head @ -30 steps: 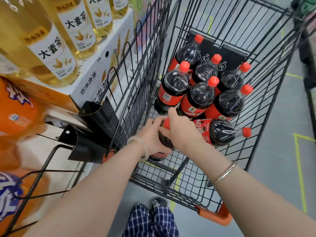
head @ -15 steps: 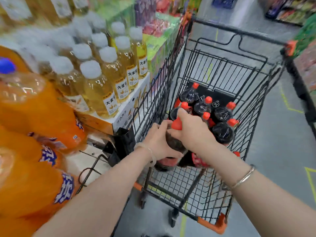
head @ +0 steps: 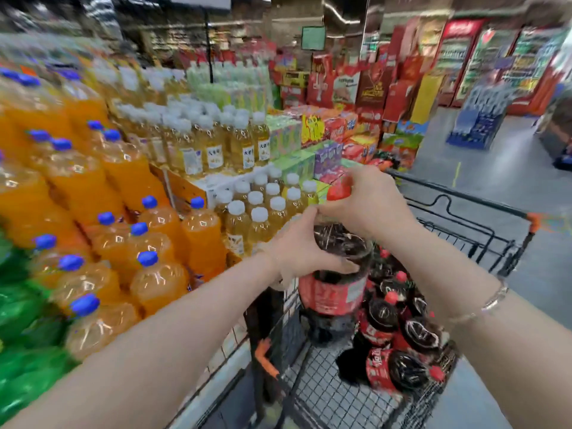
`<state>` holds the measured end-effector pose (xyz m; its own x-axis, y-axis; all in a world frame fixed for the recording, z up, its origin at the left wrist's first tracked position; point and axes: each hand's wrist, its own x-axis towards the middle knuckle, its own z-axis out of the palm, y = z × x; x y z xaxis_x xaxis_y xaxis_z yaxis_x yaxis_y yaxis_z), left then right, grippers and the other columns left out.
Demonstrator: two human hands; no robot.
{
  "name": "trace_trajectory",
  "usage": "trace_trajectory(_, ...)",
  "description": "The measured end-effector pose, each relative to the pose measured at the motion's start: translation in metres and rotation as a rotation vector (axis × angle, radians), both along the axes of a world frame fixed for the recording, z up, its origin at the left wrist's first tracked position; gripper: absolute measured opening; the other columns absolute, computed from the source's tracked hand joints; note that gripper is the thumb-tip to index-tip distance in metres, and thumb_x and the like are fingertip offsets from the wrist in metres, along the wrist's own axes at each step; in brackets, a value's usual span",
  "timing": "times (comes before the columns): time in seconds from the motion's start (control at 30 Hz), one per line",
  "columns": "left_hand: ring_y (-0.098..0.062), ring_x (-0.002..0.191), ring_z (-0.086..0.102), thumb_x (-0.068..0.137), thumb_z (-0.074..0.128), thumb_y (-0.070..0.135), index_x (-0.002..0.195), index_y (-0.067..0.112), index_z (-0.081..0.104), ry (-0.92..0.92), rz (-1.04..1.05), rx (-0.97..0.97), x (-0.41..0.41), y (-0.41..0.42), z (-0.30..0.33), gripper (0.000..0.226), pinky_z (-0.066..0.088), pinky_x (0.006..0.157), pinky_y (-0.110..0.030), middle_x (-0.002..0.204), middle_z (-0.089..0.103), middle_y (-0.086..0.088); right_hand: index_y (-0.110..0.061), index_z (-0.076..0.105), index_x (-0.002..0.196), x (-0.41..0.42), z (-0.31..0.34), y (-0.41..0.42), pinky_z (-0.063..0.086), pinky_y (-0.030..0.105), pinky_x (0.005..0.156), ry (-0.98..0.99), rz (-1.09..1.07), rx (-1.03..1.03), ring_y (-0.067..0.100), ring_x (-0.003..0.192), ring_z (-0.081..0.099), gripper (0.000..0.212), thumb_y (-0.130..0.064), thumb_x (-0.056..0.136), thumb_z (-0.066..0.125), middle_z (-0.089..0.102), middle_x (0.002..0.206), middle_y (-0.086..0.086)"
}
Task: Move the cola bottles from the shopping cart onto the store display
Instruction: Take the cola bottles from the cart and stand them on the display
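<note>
One cola bottle (head: 335,292) mid-lift above the shopping cart's (head: 470,209) left edge, left hand (head: 301,246) grasping its shoulder, right hand (head: 368,201) clasping its cap (likely next: carry left onto the store display (head: 130,193)).

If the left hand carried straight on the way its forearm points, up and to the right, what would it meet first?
The left hand already grips the cola bottle at its shoulder, so the bottle is first. Past it that line meets the right hand round the red cap. Depth beyond is unclear in the blur.
</note>
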<state>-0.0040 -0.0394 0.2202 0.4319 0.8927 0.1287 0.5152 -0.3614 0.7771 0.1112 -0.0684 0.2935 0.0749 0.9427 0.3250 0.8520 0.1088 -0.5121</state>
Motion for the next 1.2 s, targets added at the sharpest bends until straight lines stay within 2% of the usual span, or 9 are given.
trace_trajectory(0.17,-0.01,0.11,0.047,0.06,0.085,0.04,0.13,0.026,0.032,-0.012,0.086,0.03,-0.037,-0.052,0.048,0.089,0.037,0.088,-0.027,0.118,0.047,0.012,-0.01,0.045,0.062,-0.033,0.045,-0.039,0.034,0.03,0.049,0.008,0.12,0.043,0.019,0.055,0.044,0.034,-0.026,0.075,0.072,0.044,0.059,0.002)
trace_trajectory(0.27,-0.012,0.114,0.05,0.051,0.086,0.049,0.134,0.026,0.032,-0.043,0.176,0.043,-0.066,-0.084,0.068,0.102,0.043,0.09,-0.026,0.12,0.053,0.013,-0.012,0.038,0.055,-0.064,0.069,-0.065,0.027,0.028,0.043,-0.027,0.194,0.068,0.016,0.048,0.036,0.039,-0.024,0.074,0.071,0.039,0.055,0.002)
trace_trajectory(0.37,-0.015,0.112,0.057,0.036,0.082,0.067,0.127,0.025,0.041,-0.037,0.242,0.06,-0.095,-0.112,0.087,0.108,0.048,0.095,-0.038,0.119,0.06,0.009,-0.012,0.039,0.055,-0.092,0.088,-0.087,0.03,0.027,0.046,0.009,0.284,0.094,0.021,0.053,0.041,0.036,-0.022,0.072,0.07,0.04,0.054,0.003)
trace_trajectory(0.5,-0.011,0.109,0.059,0.033,0.079,0.059,0.125,0.026,0.044,-0.021,0.376,0.116,-0.146,-0.165,0.113,0.104,0.048,0.097,-0.039,0.116,0.062,0.011,-0.011,0.044,0.058,-0.142,0.11,-0.125,0.038,0.028,0.054,0.019,0.423,0.115,0.02,0.058,0.046,0.032,-0.025,0.074,0.069,0.046,0.058,0.004)
trace_trajectory(0.57,-0.012,0.11,0.058,0.038,0.082,0.054,0.128,0.027,0.042,0.004,0.431,0.117,-0.171,-0.19,0.122,0.102,0.048,0.097,-0.039,0.119,0.059,0.011,-0.012,0.043,0.057,-0.165,0.117,-0.145,0.035,0.025,0.05,0.05,0.484,0.125,0.017,0.052,0.041,0.033,-0.023,0.074,0.069,0.041,0.055,0.001)
trace_trajectory(0.7,-0.017,0.11,0.061,0.033,0.082,0.058,0.127,0.027,0.043,-0.033,0.528,0.123,-0.234,-0.251,0.123,0.106,0.047,0.099,-0.041,0.119,0.063,0.006,-0.01,0.047,0.063,-0.23,0.119,-0.19,0.036,0.027,0.053,0.077,0.621,0.129,0.019,0.057,0.042,0.025,-0.019,0.071,0.07,0.042,0.058,0.003)
trace_trajectory(0.83,-0.017,0.108,0.063,0.028,0.083,0.06,0.125,0.024,0.047,-0.054,0.668,0.104,-0.298,-0.313,0.119,0.109,0.048,0.097,-0.041,0.117,0.066,0.004,-0.01,0.039,0.055,-0.301,0.118,-0.236,0.029,0.026,0.049,0.044,0.714,0.127,0.019,0.053,0.034,0.037,-0.024,0.069,0.07,0.035,0.056,0.004)
trace_trajectory(1.07,-0.011,0.099,0.064,0.032,0.08,0.057,0.107,0.026,0.055,0.059,0.853,0.122,-0.393,-0.399,0.119,0.086,0.049,0.091,-0.033,0.106,0.067,0.007,-0.007,0.053,0.078,-0.401,0.107,-0.297,0.028,0.025,0.044,0.13,0.832,0.071,0.02,0.058,0.041,0.028,-0.029,0.074,0.069,0.049,0.067,0.007)
trace_trajectory(1.2,-0.009,0.102,0.063,0.03,0.08,0.059,0.116,0.028,0.052,0.015,0.954,0.146,-0.438,-0.433,0.108,0.095,0.049,0.096,-0.035,0.11,0.067,0.01,-0.007,0.048,0.069,-0.452,0.102,-0.324,0.029,0.026,0.043,0.112,0.921,0.077,0.016,0.052,0.037,0.029,-0.026,0.074,0.07,0.042,0.057,0.002)
